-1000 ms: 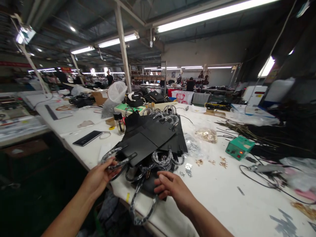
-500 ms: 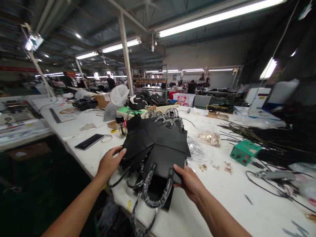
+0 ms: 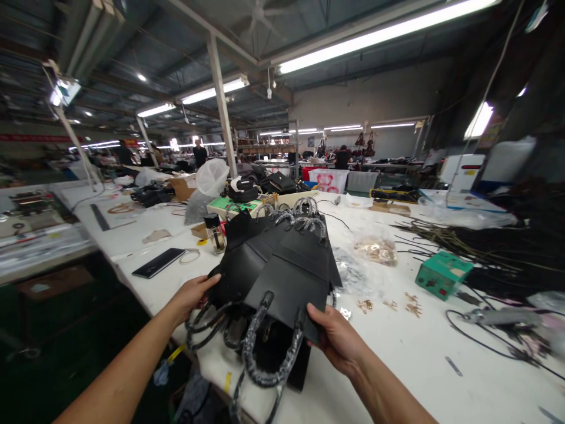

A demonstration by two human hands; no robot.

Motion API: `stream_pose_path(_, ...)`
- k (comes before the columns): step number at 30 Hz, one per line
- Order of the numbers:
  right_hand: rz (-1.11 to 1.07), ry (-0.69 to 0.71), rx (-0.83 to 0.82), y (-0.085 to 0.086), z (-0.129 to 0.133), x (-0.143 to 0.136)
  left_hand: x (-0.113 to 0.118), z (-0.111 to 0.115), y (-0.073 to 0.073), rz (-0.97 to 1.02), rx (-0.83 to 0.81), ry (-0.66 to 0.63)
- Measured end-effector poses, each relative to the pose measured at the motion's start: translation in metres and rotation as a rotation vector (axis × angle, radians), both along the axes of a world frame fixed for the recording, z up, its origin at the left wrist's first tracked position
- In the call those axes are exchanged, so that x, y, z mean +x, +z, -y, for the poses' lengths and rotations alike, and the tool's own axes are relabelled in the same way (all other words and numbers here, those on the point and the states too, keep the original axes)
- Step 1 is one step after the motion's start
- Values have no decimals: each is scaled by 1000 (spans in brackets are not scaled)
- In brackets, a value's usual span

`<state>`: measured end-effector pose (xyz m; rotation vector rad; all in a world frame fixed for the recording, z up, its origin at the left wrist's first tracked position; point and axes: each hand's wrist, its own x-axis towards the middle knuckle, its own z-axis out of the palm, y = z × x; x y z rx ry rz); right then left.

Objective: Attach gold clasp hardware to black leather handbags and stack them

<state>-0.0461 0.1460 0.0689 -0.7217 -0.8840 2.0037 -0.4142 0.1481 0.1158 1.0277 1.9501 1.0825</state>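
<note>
Item: top bag panel [image 3: 285,288], black, smooth, leather-like; lies uppermost on a loose pile, between the two hands and a little beyond them. Long axis runs away from the person, leaning slightly right toward its far end. Landmark for all entries below.

Fitting: curved bag handle [image 3: 268,378], clear plastic wrap, both ends fixed at the panel's near edge, loop toward the person.

Right hand [image 3: 332,334]: the nearer one, touching; closed on the panel's near right corner, thumb on the upper face, fingers under.

Left hand [image 3: 190,298]: left of the panel and apart from it; thumb and fingers at the outer edge of a lower bag panel [image 3: 241,268]. Whether it grips or merely rests there cannot be told.

Surroundings: white tabletop [image 3: 388,371], under the pile and right of the panel. Dark-lidded bottle [image 3: 216,238], beyond the panel, to its left. Smartphone [image 3: 159,262], farther left. Gold-coloured fittings [image 3: 413,307], right of the panel. Green control box [image 3: 444,275], well right of the panel.
</note>
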Motion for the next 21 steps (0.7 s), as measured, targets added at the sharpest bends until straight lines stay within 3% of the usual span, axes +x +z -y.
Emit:
stream_pose_path(5, 43, -24, -1, 1, 2, -14, 57, 27, 14, 376, 71, -165)
stream_pose_path(9, 165, -38, 44, 9, 2, -23, 98, 54, 2, 510, 45, -170)
stream_pose_path(12, 423, -30, 132, 10, 0, -23, 112, 73, -8, 636, 45, -112)
stream_pose_path(15, 600, -65, 233, 6, -1, -17, 121, 87, -7, 803, 36, -104)
stream_pose_path(18, 560, -119, 251, 4, 6, -6, 139, 97, 1, 866, 46, -74)
stream_pose_path(21, 356, -111, 167, 3, 23, 13, 163, 111, 0, 865, 46, 4)
